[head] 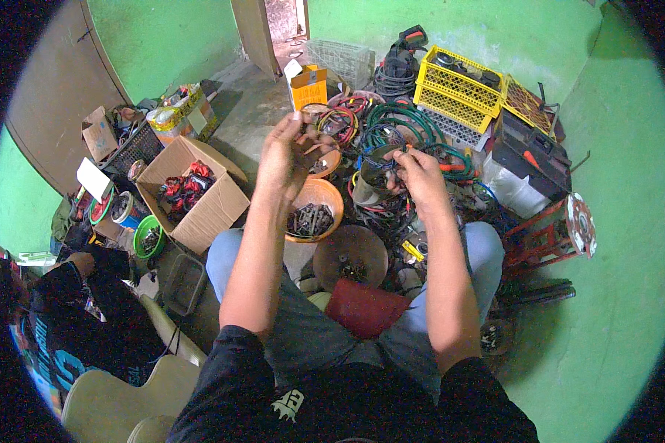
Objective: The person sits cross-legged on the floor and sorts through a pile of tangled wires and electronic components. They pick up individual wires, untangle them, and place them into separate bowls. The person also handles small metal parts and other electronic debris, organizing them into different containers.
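My left hand [288,158] is raised over the orange bowls, its fingers spread and slightly blurred; whether a thin item lies between them I cannot tell. My right hand [418,174] pinches a thin dark-blue wire [387,158] above a dark cylindrical container [367,191]. Below my left hand, an orange bowl [338,207] holds dark metal parts, with a smaller orange bowl [332,160] behind it. Between my knees are a round brown metal dish [332,257] with small dark pieces and a dark red cloth or pad [366,310].
Coiled green hose [435,130] and tangled cables lie ahead. Yellow crates [460,88], a black toolbox [537,149] and a red metal stand [548,232] are at right. An open cardboard box [210,210] with red-and-black items stands left; another person [105,321] is at lower left.
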`<state>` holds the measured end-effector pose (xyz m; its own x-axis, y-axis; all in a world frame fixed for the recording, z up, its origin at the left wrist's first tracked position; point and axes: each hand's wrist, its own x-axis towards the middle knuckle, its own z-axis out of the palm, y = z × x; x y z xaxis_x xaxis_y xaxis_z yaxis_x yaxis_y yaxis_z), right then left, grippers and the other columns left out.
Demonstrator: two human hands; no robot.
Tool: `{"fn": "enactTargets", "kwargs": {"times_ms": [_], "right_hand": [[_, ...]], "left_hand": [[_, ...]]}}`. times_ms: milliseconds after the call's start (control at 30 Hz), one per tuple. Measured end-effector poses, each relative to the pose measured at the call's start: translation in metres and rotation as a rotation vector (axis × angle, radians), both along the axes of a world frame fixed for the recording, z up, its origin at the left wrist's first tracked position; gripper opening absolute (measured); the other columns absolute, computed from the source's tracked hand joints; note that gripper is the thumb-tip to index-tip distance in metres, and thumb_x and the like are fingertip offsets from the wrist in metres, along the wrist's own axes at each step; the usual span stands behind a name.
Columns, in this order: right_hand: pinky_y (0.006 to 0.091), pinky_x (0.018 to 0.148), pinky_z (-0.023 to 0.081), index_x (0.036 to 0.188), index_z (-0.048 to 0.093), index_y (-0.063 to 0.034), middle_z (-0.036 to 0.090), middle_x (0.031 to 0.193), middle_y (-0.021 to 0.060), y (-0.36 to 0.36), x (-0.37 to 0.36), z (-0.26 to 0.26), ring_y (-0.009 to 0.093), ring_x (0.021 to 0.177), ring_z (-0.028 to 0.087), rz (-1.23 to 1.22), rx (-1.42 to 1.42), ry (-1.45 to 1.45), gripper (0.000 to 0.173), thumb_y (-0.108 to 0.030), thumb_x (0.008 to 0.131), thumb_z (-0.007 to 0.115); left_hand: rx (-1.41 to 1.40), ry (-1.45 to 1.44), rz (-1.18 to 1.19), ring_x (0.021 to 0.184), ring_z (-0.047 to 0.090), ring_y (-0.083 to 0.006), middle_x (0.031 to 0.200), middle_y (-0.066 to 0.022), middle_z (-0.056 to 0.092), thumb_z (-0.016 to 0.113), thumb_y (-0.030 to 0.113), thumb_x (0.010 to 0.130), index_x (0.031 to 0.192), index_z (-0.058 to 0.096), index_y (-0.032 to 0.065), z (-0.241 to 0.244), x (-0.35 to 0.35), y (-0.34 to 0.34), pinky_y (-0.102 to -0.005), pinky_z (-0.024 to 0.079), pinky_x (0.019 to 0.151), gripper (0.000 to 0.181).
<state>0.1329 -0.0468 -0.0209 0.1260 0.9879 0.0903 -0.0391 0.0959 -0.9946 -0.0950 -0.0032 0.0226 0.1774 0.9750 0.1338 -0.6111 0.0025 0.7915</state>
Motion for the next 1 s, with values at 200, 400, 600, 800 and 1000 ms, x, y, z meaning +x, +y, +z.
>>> {"fn": "enactTargets", "kwargs": {"times_ms": [200, 400, 600, 800, 1000], "right_hand": [[0.0241, 0.049, 0.045, 0.096, 0.064, 0.0006, 0.067, 0.078, 0.0094, -0.004, -0.003, 0.014, 0.012, 0.053, 0.057, -0.005, 0.004, -0.092, 0.021, -0.018, 0.099, 0.054], [0.0242, 0.05, 0.046, 0.096, 0.063, 0.002, 0.068, 0.079, 0.011, -0.003, -0.003, 0.008, 0.014, 0.056, 0.064, -0.003, -0.005, -0.078, 0.02, -0.017, 0.098, 0.056], [0.0265, 0.047, 0.049, 0.086, 0.062, 0.0016, 0.067, 0.073, 0.0112, 0.0, -0.004, -0.002, 0.015, 0.055, 0.066, -0.042, 0.032, -0.166, 0.02, -0.014, 0.097, 0.059], [0.0264, 0.049, 0.048, 0.086, 0.063, 0.0021, 0.066, 0.071, 0.0085, 0.002, -0.002, -0.003, 0.014, 0.056, 0.065, -0.001, 0.12, -0.17, 0.021, -0.015, 0.097, 0.06], [0.0262, 0.052, 0.049, 0.091, 0.066, 0.0017, 0.067, 0.072, 0.0073, -0.003, -0.004, 0.003, 0.013, 0.056, 0.064, 0.023, 0.125, -0.127, 0.018, -0.014, 0.097, 0.06]], "left_hand": [[-0.046, -0.21, 0.015, 0.054, 0.036, -0.0074, 0.064, 0.0029, 0.042, 0.055, 0.025, 0.1, 0.094, 0.059, 0.0023, -0.005, -0.043, 0.024, -0.0238, 0.029, 0.05, 0.024], [0.304, 0.718, 0.625, 0.067, 0.055, -0.0151, 0.073, -0.0054, 0.057, 0.062, 0.021, 0.095, 0.101, 0.067, 0.0027, 0.004, -0.044, 0.02, -0.0298, 0.045, 0.063, 0.02], [0.962, 1.063, 1.203, 0.103, 0.056, -0.0278, 0.102, -0.0134, 0.062, 0.073, 0.019, 0.08, 0.108, 0.067, 0.0091, -0.003, 0.001, -0.003, -0.0469, 0.04, 0.095, 0.03], [1.117, 1.303, 0.374, 0.11, 0.056, -0.0333, 0.105, -0.0105, 0.065, 0.075, 0.019, 0.081, 0.097, 0.069, 0.0057, -0.015, 0.025, -0.022, -0.0471, 0.04, 0.097, 0.021], [1.12, 1.278, 0.274, 0.095, 0.064, -0.03, 0.096, -0.0115, 0.068, 0.078, 0.017, 0.076, 0.09, 0.072, 0.0041, -0.023, 0.024, -0.01, -0.0413, 0.049, 0.084, 0.02]]}}
